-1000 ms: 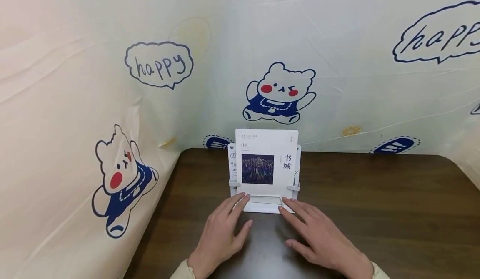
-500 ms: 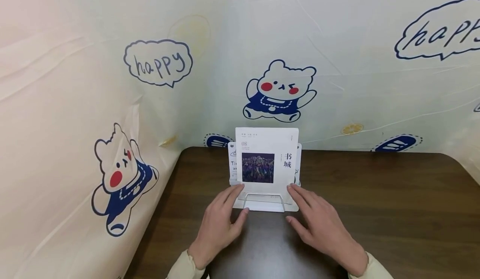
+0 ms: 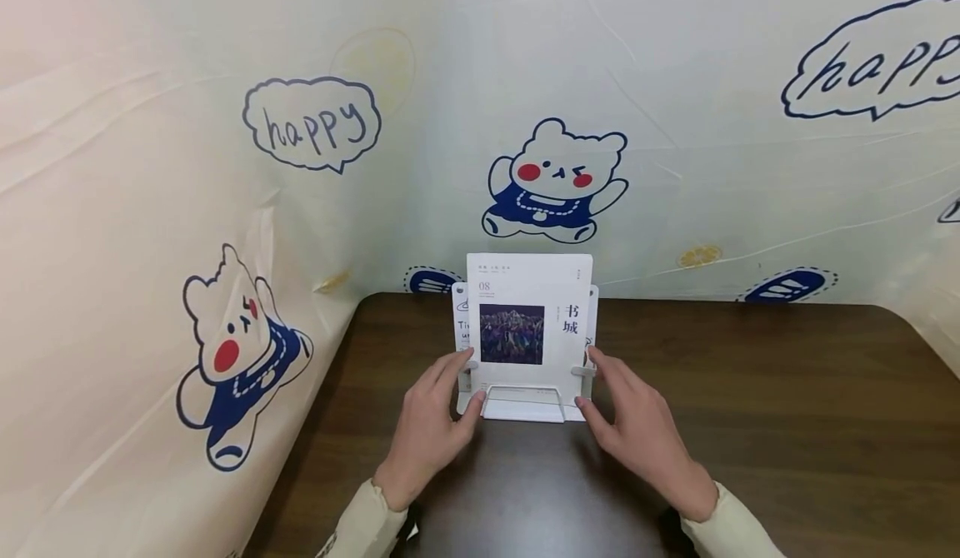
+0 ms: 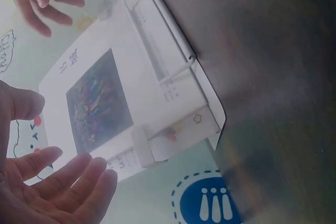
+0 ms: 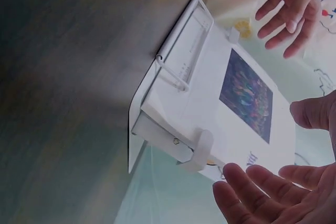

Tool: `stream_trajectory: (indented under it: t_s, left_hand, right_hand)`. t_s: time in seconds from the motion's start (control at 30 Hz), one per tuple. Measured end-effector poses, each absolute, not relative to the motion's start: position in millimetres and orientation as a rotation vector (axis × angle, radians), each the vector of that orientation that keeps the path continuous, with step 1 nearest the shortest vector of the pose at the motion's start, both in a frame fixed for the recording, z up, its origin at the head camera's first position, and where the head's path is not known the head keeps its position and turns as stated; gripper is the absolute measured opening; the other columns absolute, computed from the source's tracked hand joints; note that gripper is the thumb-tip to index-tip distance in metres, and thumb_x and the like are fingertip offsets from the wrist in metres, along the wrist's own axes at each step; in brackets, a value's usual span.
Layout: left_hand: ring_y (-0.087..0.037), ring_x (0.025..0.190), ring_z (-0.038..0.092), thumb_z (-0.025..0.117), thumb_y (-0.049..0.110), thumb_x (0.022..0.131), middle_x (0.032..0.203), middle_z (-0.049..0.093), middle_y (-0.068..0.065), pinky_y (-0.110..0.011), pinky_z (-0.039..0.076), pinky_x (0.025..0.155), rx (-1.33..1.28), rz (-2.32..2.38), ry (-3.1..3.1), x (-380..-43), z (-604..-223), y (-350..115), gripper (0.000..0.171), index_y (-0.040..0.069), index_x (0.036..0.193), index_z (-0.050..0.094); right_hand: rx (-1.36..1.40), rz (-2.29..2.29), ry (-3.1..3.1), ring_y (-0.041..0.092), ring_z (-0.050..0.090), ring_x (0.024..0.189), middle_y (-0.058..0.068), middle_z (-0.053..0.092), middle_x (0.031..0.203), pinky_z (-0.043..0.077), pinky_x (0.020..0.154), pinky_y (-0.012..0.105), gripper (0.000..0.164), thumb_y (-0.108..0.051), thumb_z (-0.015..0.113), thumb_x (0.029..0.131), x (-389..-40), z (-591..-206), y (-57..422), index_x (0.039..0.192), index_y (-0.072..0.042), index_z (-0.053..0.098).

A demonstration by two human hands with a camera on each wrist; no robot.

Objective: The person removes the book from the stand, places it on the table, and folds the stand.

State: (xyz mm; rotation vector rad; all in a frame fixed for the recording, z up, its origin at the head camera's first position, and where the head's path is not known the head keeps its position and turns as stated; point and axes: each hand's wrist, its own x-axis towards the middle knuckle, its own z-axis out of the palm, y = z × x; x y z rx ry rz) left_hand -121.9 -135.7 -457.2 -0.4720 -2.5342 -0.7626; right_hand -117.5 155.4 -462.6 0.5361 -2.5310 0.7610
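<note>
1. Left hand point(image 3: 427, 425): at the stand's left side, fingers loosely bent, thumb wide apart from them, nothing gripped. Contact with the stand: can't tell.
2. Stand point(image 3: 461, 321): white, up on the brown table point(image 3: 750, 391), patterned cloth point(image 3: 712, 83) behind. Backward lean presumably keeps the cover readable.
3. Left clip point(image 3: 472, 365): over the book's left edge, likely so it can't tip forward.
4. Book point(image 3: 529, 325): between both hands, leaning back on the stand, cover out.
5. Wire bar point(image 3: 522, 388): across the book's foot, probably against sliding off.
6. Right clip point(image 3: 582, 371): same job on the opposite edge, I'd say.
7. Right hand point(image 3: 645, 429): at the stand's right side, thumb wide from fingers, holding nothing. Touching or not: can't tell.
8. Views: head gives the whole table and cloth layout. Left wrist shows the gap between left thumb and fingers plainly. Right wrist adds the book's thickness and a small star mark point(image 5: 176, 141) near the right clip; head doesn't resolve that.
</note>
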Motion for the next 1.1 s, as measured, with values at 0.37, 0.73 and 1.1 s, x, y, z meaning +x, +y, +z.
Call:
stream_trajectory:
  t_s: [0.37,0.73,1.1]
  left_hand:
    - [-0.029,0.123,0.07,0.079,0.026,0.092,0.137,0.068,-0.01,-0.048,0.059,0.101,-0.396,-0.837,-2.578,-135,-457,-137,0.057,0.01,0.143,0.061]
    - [-0.031,0.119,0.071,0.074,0.026,0.095,0.137,0.068,-0.013,-0.049,0.059,0.101,-0.26,-0.903,-2.615,-153,-450,-134,0.054,0.008,0.144,0.06]
    - [-0.03,0.112,0.071,0.074,0.029,0.095,0.135,0.069,-0.014,-0.049,0.06,0.097,-0.211,-0.944,-2.623,-158,-451,-130,0.058,0.008,0.147,0.057]
  right_hand:
    - [0.426,1.001,-2.558,0.032,0.073,0.105,0.019,0.068,0.135,0.062,0.085,0.05,0.068,-0.014,0.081,0.089,-133,-469,153,0.148,0.001,0.051]
    - [0.356,1.239,-2.515,0.031,0.071,0.104,0.016,0.069,0.128,0.063,0.087,0.051,0.065,-0.009,0.077,0.092,-152,-466,153,0.15,-0.004,0.05]
    - [0.344,1.328,-2.506,0.035,0.073,0.107,0.021,0.07,0.123,0.063,0.088,0.048,0.061,-0.003,0.075,0.093,-157,-462,150,0.148,0.004,0.05]
